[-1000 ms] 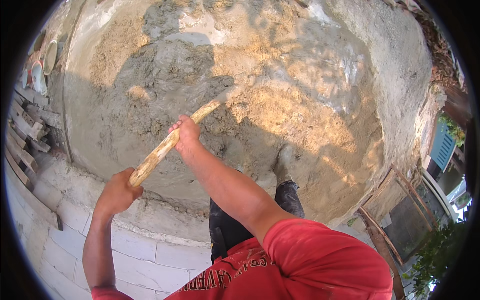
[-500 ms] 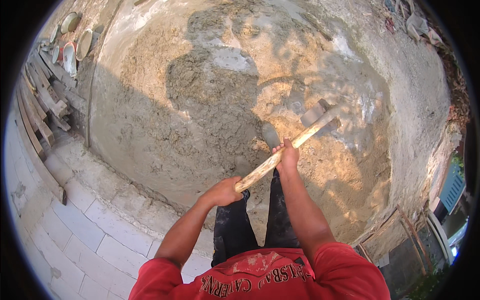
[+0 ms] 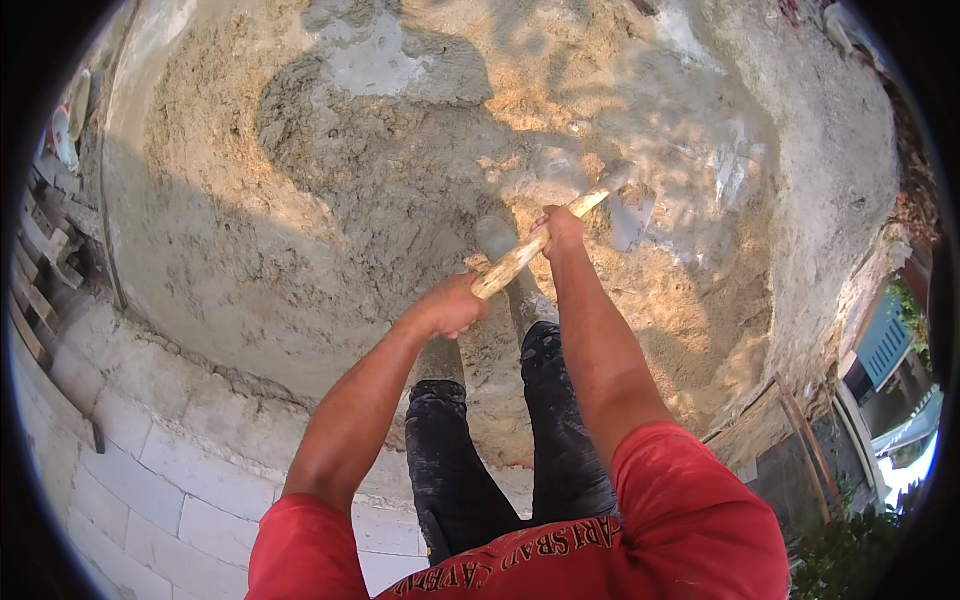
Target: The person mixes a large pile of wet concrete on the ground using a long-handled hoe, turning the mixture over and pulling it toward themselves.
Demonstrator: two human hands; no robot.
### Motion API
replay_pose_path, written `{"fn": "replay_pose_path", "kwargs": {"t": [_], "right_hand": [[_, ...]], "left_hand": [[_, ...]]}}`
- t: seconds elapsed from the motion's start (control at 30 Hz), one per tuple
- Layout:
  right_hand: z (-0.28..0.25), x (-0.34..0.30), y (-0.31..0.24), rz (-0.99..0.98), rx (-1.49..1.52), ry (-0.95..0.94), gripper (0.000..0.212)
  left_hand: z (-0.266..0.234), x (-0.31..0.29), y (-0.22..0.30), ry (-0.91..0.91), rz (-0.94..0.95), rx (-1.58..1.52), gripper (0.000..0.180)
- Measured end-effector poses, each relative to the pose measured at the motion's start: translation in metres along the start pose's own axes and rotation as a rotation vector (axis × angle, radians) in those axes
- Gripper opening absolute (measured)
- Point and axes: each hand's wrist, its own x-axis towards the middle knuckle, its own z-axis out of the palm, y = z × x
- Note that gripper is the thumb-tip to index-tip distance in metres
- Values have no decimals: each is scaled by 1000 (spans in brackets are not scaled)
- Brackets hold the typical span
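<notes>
Both my hands grip a hoe by its pale wooden handle [image 3: 518, 262], which slants up to the right. My left hand [image 3: 455, 304] is closed round the near end of the handle. Farther along it, my right hand [image 3: 560, 230] is wrapped round the wood. A flat grey blade [image 3: 632, 222] shows below the handle's far end, against the wet ground. Around it spreads a wide bed of wet grey-brown mortar [image 3: 400, 190], lumpy in the middle with sandy patches. My mud-coated right boot [image 3: 497, 238] stands in it, under the handle.
Pale blocks [image 3: 210, 485] form a surface at the lower left, beside a rough ledge. Wooden boards [image 3: 35, 290] and several pans [image 3: 65, 135] lie at the left edge. A rough sloping bank [image 3: 835, 160] bounds the right side. A wooden frame [image 3: 805, 440] stands at the lower right.
My arms have reached farther forward with the hoe, and its handle sits higher in view. The view has shifted, so the pans and boards lie nearer the left edge.
</notes>
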Motion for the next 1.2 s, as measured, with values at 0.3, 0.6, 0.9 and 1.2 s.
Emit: {"fn": "replay_pose_path", "kwargs": {"t": [0.3,0.6,0.9,1.2], "right_hand": [[172,-213,67,265,312,-369,6],[170,-457,33,526,668,-691,14],[-63,-208,-19,139,365,-505,13],[-122,-27,-100,-141,59,24,11]], "left_hand": [[-134,-237,19,462,-70,608,38],[-113,-477,118,679,-231,736,29],[101,-221,24,332,21,356,42],[118,10,78,304,205,639,37]]}}
